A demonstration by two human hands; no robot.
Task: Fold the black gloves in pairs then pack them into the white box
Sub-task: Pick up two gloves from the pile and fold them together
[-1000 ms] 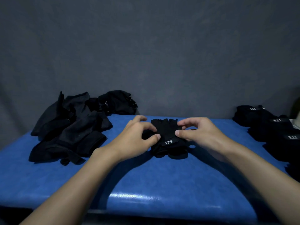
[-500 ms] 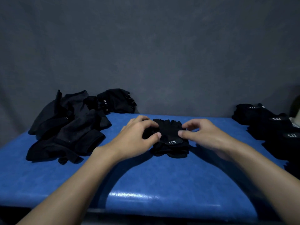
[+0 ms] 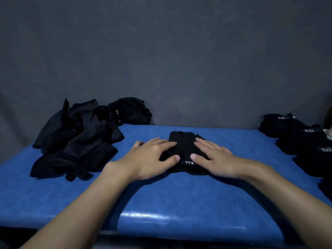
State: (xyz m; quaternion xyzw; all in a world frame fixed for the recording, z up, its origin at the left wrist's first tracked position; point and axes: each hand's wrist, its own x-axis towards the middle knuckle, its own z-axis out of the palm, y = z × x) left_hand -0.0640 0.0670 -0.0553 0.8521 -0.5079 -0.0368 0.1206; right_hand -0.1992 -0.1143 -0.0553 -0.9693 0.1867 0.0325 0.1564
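A folded pair of black gloves (image 3: 185, 148) with a white 5.11 label lies in the middle of the blue table (image 3: 161, 198). My left hand (image 3: 152, 157) rests flat on its left side, fingers spread. My right hand (image 3: 213, 159) lies flat on its right side, the thumb beside the label. Neither hand grips the pair; both press down on it. A loose heap of unfolded black gloves (image 3: 77, 141) sits at the left. Folded pairs (image 3: 301, 141) are stacked at the right edge. A pale sliver (image 3: 327, 133) shows behind them; whether it is the white box I cannot tell.
A grey wall (image 3: 161, 60) stands directly behind the table. The table's front edge (image 3: 179, 230) runs near the bottom of the view. Another folded glove (image 3: 129, 110) lies at the back left against the wall.
Both hands went from pinching the folded pair with curled fingers to lying flat on top of it. The pair now sits flatter on the table.
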